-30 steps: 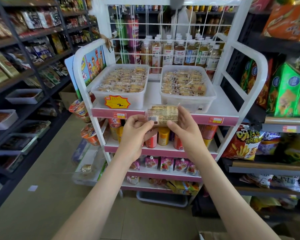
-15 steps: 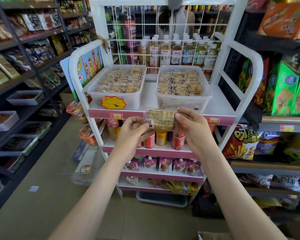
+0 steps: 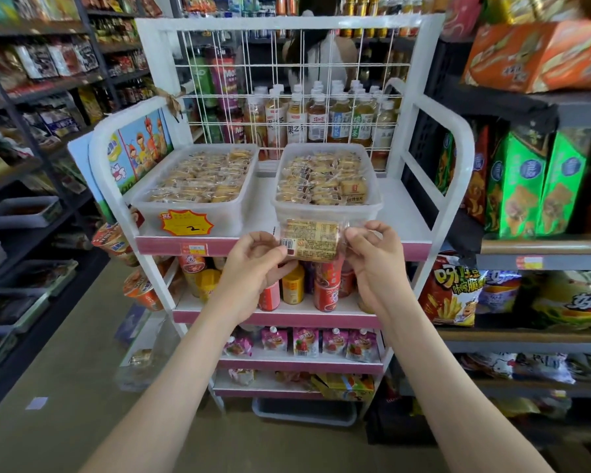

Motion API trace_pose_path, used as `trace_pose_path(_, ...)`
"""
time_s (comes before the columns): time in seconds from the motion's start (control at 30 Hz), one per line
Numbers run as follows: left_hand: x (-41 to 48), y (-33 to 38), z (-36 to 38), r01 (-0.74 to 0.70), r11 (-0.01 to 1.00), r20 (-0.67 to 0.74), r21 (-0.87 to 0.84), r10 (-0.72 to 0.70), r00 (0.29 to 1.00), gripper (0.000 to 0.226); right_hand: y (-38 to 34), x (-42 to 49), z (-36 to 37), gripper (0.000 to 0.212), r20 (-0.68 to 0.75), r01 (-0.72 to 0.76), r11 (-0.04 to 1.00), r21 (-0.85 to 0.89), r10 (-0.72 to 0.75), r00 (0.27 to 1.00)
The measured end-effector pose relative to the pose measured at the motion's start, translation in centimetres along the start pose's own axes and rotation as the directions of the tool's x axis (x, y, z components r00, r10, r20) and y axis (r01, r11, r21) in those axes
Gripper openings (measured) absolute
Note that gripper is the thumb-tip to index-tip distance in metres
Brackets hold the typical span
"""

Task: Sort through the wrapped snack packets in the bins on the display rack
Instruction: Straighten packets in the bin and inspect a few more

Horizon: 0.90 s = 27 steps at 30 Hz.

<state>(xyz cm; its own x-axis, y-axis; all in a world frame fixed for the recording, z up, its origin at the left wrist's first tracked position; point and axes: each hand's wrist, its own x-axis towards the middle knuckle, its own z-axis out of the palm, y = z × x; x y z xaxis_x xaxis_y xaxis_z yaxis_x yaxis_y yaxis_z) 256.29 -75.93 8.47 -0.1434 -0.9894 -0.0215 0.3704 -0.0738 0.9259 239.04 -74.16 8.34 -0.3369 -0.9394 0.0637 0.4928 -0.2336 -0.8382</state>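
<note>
1. Holding up one flat, clear-wrapped tan snack packet [image 3: 310,243] just in front of the right bin's front wall, above the top shelf's pink edge. Turning its printed label and barcode toward the camera, apparently for reading before sorting.
2. Gripping it with two hands. Pinching the barcode end with the left hand [image 3: 253,264] and the opposite end with the right hand [image 3: 372,261], fingers curled. Stretching the wrapper flat between them, probably to keep the print legible.
3. Sitting just beside each other on the top shelf: two translucent white plastic tubs, the left bin [image 3: 198,213] and the right bin [image 3: 372,206]. Each brimming with similar packets, too many to count. Likely keeping two kinds apart.
4. Sticking to the left bin's front: one yellow starburst price tag [image 3: 186,222], facing shoppers.
5. Carrying all of this: one white-framed display rack [image 3: 434,131] with pink shelf edges, showing four tiers. Crowding the second tier are red and yellow cans [image 3: 325,288], and lining the third are pink pouches [image 3: 304,341], about five in view.
6. Standing behind the rack's wire grid: a row of capped tea bottles [image 3: 297,121], exact number unclear.
</note>
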Motion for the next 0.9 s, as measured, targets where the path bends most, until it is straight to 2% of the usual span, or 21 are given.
trace_pose_path(0.07, 0.7, 0.5, 1.1, -0.016, 1.000, 0.008, 0.003, 0.016, 1.000, 0.016, -1.0, 0.7, -0.2, 0.028, 0.017, 0.116, 0.942, -0.316, -0.117, 0.993)
trace_pose_path(0.1, 1.1, 0.9, 1.7, -0.060, 0.995, 0.003, 0.081, 0.059, 0.998, 0.016, -1.6, 1.0, -0.1, 0.032, 0.067, 0.202, 0.840, -0.503, -0.196, 0.978)
trace_pose_path(0.13, 1.5, 1.3, 2.3, -0.133, 0.962, -0.005, 0.239, 0.138, 0.990, 0.018, -2.2, 1.4, 0.2, 0.036, 0.142, 0.289, 0.725, -0.625, -0.258, 0.956)
trace_pose_path(0.17, 2.0, 1.7, 3.0, -0.221, 0.881, 0.008, 0.419, 0.240, 0.971, 0.020, -2.6, 1.8, 0.5, 0.039, 0.218, 0.348, 0.651, -0.674, -0.275, 0.936)
trace_pose_path(0.2, 2.4, 2.1, 3.8, -0.320, 0.767, 0.047, 0.557, 0.355, 0.934, 0.023, -2.9, 2.3, 0.9, 0.043, 0.275, 0.374, 0.627, -0.683, -0.254, 0.927)
trace_pose_path(0.27, 3.2, 2.8, 5.4, -0.506, 0.540, 0.166, 0.673, 0.556, 0.815, 0.029, -3.2, 3.8, 1.8, 0.054, 0.351, 0.378, 0.655, -0.654, -0.179, 0.919)
trace_pose_path(0.3, 3.7, 3.0, 6.1, -0.577, 0.435, 0.240, 0.691, 0.616, 0.750, 0.029, -3.1, 4.6, 2.2, 0.061, 0.361, 0.349, 0.718, -0.602, -0.145, 0.921)
trace_pose_path(0.37, 5.5, 3.3, 7.0, -0.662, 0.265, 0.397, 0.701, 0.626, 0.671, 0.029, -2.9, 6.4, 3.0, 0.073, 0.324, 0.254, 0.871, -0.421, -0.117, 0.939)
trace_pose_path(0.43, 8.0, 3.4, 7.1, -0.701, 0.168, 0.534, 0.693, 0.534, 0.656, 0.041, -3.2, 8.5, 3.3, 0.064, 0.249, 0.190, 0.941, -0.280, -0.120, 0.961)
trace_pose_path(0.47, 9.3, 3.5, 7.0, -0.713, 0.171, 0.580, 0.680, 0.470, 0.665, 0.048, -3.4, 9.7, 3.1, 0.051, 0.223, 0.194, 0.938, -0.287, -0.131, 0.966)
trace_pose_path(0.53, 11.9, 3.8, 6.8, -0.703, 0.231, 0.620, 0.673, 0.341, 0.706, 0.056, -4.0, 12.2, 2.0, 0.032, 0.189, 0.212, 0.903, -0.374, -0.150, 0.970)
trace_pose_path(0.6, 14.6, 3.9, 6.7, -0.661, 0.194, 0.627, 0.725, 0.212, 0.750, 0.057, -4.7, 14.5, 0.4, 0.027, 0.175, 0.231, 0.832, -0.505, -0.163, 0.971)
trace_pose_path(0.7, 18.2, 3.3, 6.9, -0.619, -0.010, 0.619, 0.786, -0.008, 0.786, 0.061, -5.7, 17.5, -1.9, 0.026, 0.174, 0.240, 0.611, -0.754, -0.167, 0.970)
trace_pose_path(0.77, 20.3, 2.3, 7.3, -0.623, -0.129, 0.605, 0.772, -0.152, 0.781, 0.073, -6.4, 18.8, -2.7, 0.029, 0.233, 0.263, 0.450, -0.854, -0.121, 0.965)
trace_pose_path(0.83, 21.8, 1.3, 7.5, -0.617, -0.223, 0.547, 0.755, -0.305, 0.780, 0.084, -6.7, 19.7, -3.0, 0.035, 0.303, 0.295, 0.246, -0.923, -0.007, 0.953)
trace_pose_path(0.9, 22.9, 0.6, 7.3, -0.599, -0.268, 0.463, 0.755, -0.429, 0.776, 0.087, -6.5, 20.4, -2.9, 0.043, 0.313, 0.302, 0.081, -0.950, 0.209, 0.926)
